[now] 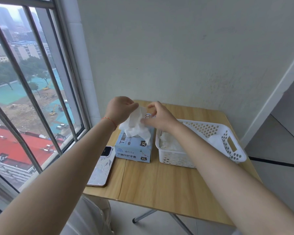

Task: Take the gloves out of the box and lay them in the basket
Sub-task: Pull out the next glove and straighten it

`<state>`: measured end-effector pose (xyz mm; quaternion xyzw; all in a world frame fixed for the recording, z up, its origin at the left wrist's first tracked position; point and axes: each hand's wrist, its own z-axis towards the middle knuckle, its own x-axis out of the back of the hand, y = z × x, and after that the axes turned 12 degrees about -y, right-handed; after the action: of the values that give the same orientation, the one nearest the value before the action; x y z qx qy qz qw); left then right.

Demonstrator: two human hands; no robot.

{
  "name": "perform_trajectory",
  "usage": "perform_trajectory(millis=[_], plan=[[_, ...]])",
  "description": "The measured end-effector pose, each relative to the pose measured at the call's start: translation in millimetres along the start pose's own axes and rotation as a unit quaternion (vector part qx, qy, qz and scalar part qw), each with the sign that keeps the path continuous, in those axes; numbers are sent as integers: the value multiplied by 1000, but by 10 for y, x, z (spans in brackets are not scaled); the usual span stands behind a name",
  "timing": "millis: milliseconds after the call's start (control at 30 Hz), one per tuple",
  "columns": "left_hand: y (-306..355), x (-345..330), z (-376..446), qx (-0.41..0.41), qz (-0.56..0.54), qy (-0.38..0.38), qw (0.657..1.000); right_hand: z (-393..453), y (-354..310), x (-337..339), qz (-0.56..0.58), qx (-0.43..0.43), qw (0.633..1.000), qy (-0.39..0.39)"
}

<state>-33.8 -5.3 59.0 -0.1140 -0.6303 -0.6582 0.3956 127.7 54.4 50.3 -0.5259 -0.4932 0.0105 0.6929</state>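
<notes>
While only the head view was available, it showed the step in hand plainly. The left hand [120, 107] pinched the upper edge of a white glove [136, 123] between thumb and curled fingers, above the blue box [134, 150]. The right hand [157, 116] had its fingers curled at the glove's other upper corner and its thumb against the glove lower down; whether it held firmly or only touched could not be told. The glove's lower part hung over the box top, and it appeared that more white material trailed from the opening, so the glove was judged not yet free.

To do the step well, the inspector judged that the glove should be drawn straight up until clear, the trailing material being shaken loose so that a second glove did not follow, then spread between both hands and carried to the right.

The white basket [234, 150] stood just beside the box on its right, with white gloves already lying in it. Its near rim stood higher than the box top, so the glove would need lifting over it. A phone [101, 167] lay left of the box, close to the left edge of the wooden table [159, 184]. The window [32, 82] and wall stood near on the left; open room lay in front of the box.
</notes>
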Motion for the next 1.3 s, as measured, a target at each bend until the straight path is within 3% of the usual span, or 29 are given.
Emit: perform_trajectory(millis=[133, 333, 500, 633, 733, 867, 1000, 1033, 1133, 1233, 1300], plan=[[54, -68, -37, 9, -26, -25, 999, -32, -82, -26, 19, 60, 998, -2], [7, -64, -102, 4, -137, -75, 988, 18, -19, -23, -14, 19, 996, 85], [-323, -88, -66, 12, -80, -161, 984, 102, -97, 57, 81, 17, 987, 139], [-510, -246, -73, 40, -26, -153, 987, 155, -221, 158, 159, 47, 966, 197], [-475, -224, -113, 27, -81, -140, 986, 168, -252, 234, 183, 52, 960, 206], [-77, -36, -186, -31, -290, -137, 947, 153, -267, 310, 225, 27, 966, 127], [130, 16, -174, -89, -307, -260, 911, 90, -213, 313, 345, 13, 939, -15], [185, -8, -186, -76, -307, -248, 916, 53, -192, 309, 362, 3, 931, -40], [308, -86, -229, 19, -350, -90, 932, -40, -86, 300, 386, -32, 916, -107], [259, -123, -209, 74, -412, -6, 908, -188, 36, 309, 321, -85, 918, -218], [232, -103, -212, 98, -494, 3, 864, -262, 80, 307, 278, -104, 925, -239]])
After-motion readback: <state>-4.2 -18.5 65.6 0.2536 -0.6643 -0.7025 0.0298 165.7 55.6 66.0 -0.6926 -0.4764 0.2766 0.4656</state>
